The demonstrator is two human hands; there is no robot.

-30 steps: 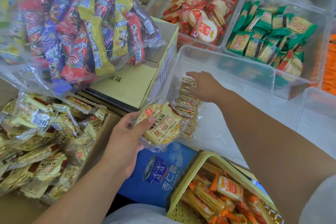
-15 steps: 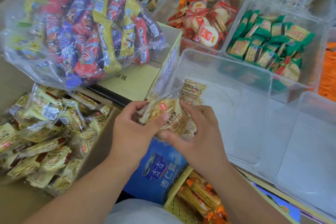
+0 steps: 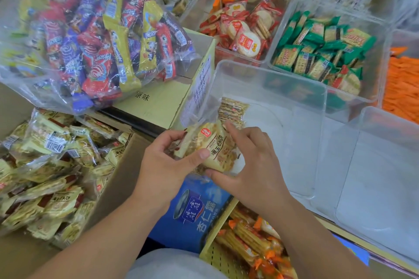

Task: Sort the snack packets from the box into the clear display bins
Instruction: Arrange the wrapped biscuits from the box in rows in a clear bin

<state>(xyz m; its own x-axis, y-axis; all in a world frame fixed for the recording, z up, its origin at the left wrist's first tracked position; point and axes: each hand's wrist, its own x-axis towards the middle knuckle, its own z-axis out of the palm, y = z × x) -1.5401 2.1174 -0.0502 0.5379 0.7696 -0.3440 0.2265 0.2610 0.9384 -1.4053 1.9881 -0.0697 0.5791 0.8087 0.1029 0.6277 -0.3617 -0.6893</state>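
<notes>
left fingers (image 3: 200, 154), right fingers (image 3: 234, 131) pinch packet (image 3: 219, 144) (yellow)

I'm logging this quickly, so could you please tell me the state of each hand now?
Left hand: closed, holding the yellow cracker packet.
Right hand: closed, pinching it too.
</notes>
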